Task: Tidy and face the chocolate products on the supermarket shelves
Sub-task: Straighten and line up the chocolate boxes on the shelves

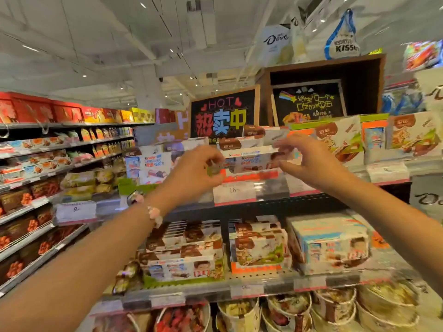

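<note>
A white Kinder chocolate box (249, 161) stands on the upper shelf (275, 188), in an orange display tray. My left hand (199, 168) grips its left end with curled fingers. My right hand (304, 159) pinches its right end between thumb and fingers. Brown-and-white chocolate boxes (254, 134) are stacked on top of and behind it. Another Kinder box (153, 166) stands to the left of my left hand.
The shelf below holds stacked chocolate boxes (189, 250), a tray of white boxes (259, 250) and a pale blue carton (333, 245). Paper tubs (290, 310) fill the bottom row. Black "HOT" sign boards (223, 111) stand behind. Long snack shelves (48, 176) run along the left.
</note>
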A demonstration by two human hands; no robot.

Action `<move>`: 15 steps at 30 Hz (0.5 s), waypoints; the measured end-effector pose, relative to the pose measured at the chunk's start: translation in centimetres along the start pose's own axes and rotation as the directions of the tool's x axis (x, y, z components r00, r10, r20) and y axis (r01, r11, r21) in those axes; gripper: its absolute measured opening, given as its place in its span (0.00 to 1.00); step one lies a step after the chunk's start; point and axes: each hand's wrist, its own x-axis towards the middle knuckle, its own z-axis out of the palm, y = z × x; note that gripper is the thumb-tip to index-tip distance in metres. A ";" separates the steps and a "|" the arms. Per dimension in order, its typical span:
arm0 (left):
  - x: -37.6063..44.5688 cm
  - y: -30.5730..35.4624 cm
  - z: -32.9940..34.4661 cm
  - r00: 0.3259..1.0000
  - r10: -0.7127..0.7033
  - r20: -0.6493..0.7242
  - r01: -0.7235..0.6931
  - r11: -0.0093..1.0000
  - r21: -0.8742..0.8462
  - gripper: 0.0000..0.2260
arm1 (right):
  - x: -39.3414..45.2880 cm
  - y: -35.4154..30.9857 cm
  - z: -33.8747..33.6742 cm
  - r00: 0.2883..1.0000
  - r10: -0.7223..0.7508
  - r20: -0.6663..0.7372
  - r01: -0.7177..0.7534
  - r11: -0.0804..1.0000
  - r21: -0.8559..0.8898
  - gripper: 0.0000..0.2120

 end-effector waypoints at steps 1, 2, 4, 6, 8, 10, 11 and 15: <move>0.9 0.0 0.3 0.999 0.033 -0.012 -0.033 0.998 0.047 0.13 | 0.7 0.5 -0.1 1.000 -0.018 -0.015 0.017 0.998 -0.059 0.17; 1.8 -0.3 0.6 0.999 0.039 -0.026 -0.036 0.995 0.092 0.15 | 1.4 0.9 -0.3 0.999 -0.038 -0.009 0.036 0.992 -0.123 0.18; 3.3 -0.8 1.1 0.999 0.039 -0.026 -0.035 0.988 0.149 0.18 | 2.6 2.0 -0.7 0.997 -0.073 0.027 0.077 0.971 -0.225 0.19; 4.3 -1.2 1.6 0.999 0.053 -0.011 -0.050 0.982 0.180 0.17 | 3.5 2.9 -0.6 0.992 -0.099 0.081 0.117 0.953 -0.279 0.16; 4.9 -1.6 1.6 0.998 0.057 -0.006 -0.055 0.979 0.195 0.15 | 4.0 3.6 -0.6 0.985 -0.123 0.117 0.153 0.941 -0.302 0.13; 5.4 -1.8 1.5 0.999 0.046 0.001 -0.046 0.980 0.195 0.14 | 4.6 4.4 -0.8 0.980 -0.127 0.153 0.168 0.941 -0.294 0.13; 5.6 -1.9 1.4 0.999 0.047 0.011 -0.048 0.978 0.202 0.14 | 4.9 4.8 -0.9 0.977 -0.127 0.171 0.171 0.944 -0.280 0.13; 5.7 -2.0 1.3 0.997 0.080 0.018 -0.082 0.964 0.252 0.13 | 5.8 5.3 -1.5 0.955 -0.154 0.254 0.221 0.939 -0.263 0.10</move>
